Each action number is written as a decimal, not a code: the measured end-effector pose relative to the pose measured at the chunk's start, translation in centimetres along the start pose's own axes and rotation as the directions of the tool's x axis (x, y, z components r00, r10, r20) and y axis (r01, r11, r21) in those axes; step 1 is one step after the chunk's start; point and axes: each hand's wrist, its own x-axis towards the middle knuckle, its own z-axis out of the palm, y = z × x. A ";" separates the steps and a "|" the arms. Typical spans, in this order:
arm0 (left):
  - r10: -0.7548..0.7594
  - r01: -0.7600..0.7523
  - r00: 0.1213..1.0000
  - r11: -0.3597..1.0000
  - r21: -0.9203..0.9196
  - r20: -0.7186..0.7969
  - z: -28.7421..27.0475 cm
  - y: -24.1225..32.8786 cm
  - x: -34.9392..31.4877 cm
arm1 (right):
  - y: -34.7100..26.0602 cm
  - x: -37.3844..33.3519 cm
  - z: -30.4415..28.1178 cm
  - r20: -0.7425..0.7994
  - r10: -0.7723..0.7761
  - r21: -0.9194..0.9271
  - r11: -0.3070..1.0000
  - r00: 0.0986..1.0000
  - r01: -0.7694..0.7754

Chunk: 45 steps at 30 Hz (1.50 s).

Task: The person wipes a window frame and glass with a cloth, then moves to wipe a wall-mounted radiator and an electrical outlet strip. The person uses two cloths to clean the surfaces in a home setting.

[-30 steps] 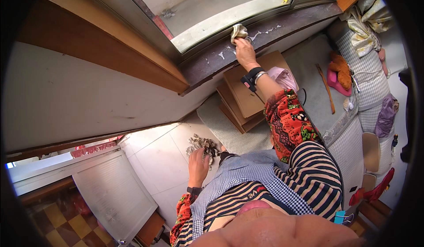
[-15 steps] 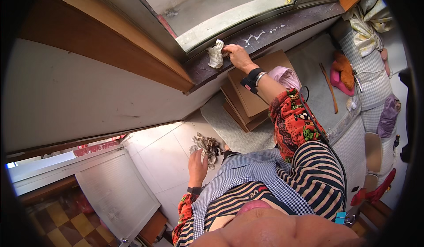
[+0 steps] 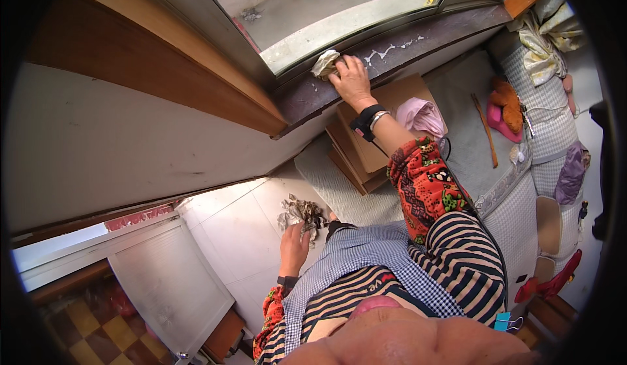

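Note:
At the dark window sill [image 3: 437, 36], my right hand [image 3: 353, 81] has its fingers closed on a crumpled whitish cloth [image 3: 326, 64] pressed to the sill's surface. White streaks [image 3: 394, 51] run along the sill to the right of that hand. My left hand [image 3: 294, 250] is low on the left, fingers stretched up and apart, with nothing visible in its grip. Just beyond those fingertips is a crumpled grey-brown patterned cloth [image 3: 302, 215]; whether the fingers touch it I cannot tell.
Below the sill, cardboard boxes [image 3: 366, 149] and a pink cloth [image 3: 420, 115] lie on a light mat. A wooden stick [image 3: 485, 130], a brown plush toy [image 3: 507, 98] and a checked sofa [image 3: 548, 113] are at right. A frosted door panel [image 3: 170, 280] stands lower left.
On the sill, my right hand has moved slightly, and the whitish cloth is now bunched tighter under its fingers, nearer the window frame. My left hand has hardly moved.

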 end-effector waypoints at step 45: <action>-0.009 0.008 0.997 1.000 0.017 0.070 -0.4 -0.9 -0.7 | 4.6 -1.4 -1.3 -0.205 0.027 -0.048 0.998 0.978 -0.038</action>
